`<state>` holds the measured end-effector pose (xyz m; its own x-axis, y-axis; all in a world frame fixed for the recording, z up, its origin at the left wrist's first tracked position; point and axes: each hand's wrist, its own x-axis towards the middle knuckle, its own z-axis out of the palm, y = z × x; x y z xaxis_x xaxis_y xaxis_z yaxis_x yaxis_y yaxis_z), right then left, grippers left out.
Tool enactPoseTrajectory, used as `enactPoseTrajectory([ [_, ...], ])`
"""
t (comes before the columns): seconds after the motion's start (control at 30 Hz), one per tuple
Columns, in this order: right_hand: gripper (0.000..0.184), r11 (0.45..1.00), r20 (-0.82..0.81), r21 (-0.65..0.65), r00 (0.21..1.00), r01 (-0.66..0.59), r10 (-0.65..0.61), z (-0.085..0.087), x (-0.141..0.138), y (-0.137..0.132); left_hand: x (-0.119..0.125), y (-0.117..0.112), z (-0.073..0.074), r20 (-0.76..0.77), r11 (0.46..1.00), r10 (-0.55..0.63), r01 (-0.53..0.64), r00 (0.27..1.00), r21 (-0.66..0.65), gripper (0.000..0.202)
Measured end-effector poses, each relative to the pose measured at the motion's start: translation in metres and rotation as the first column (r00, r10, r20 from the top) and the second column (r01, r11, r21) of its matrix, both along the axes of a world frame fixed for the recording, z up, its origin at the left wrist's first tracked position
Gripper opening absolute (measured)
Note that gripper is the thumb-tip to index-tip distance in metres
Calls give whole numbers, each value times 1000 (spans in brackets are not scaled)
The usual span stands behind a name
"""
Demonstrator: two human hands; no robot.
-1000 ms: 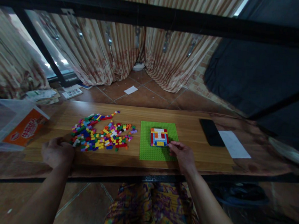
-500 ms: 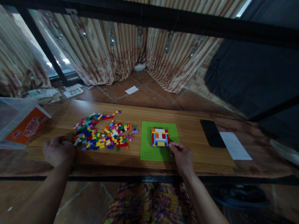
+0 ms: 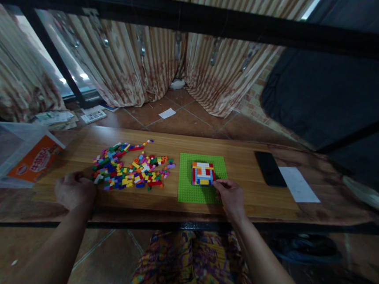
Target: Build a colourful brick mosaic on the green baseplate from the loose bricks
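A square model of toy bricks (image 3: 203,174) in white, red, orange, yellow and blue stands on a green studded baseplate (image 3: 184,193). My right hand (image 3: 231,195) reaches its front right corner with thumb and forefinger pinched together. The fingertips meet the corner; whether they grip a small brick there is too small to tell. A heap of loose toy bricks (image 3: 130,172) in many colours spreads over the wooden board, left of the baseplate. At the heap's left end my left hand (image 3: 75,189) rests with curled fingers, their tips mostly hidden behind the hand.
A clear plastic box (image 3: 0,143) with an orange label stands at the far left. On the right lie a black phone (image 3: 270,168) and a white paper sheet (image 3: 298,184). The wooden board (image 3: 157,203) sits on a cloth-covered surface; a dark bar (image 3: 200,15) crosses above.
The view has shifted very slightly. Both hands keep their places, the right at the model's corner and the left beside the heap.
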<state>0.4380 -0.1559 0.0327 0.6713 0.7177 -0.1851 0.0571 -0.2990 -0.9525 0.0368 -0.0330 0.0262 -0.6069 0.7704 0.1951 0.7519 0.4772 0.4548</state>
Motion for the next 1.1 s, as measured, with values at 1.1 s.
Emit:
enactPoseTrajectory([
  [1.1, 22, 727, 717, -390, 309, -565, 625, 36, -85, 84, -1, -3, -2, 12, 998, -14, 13, 1000, 66, 33],
])
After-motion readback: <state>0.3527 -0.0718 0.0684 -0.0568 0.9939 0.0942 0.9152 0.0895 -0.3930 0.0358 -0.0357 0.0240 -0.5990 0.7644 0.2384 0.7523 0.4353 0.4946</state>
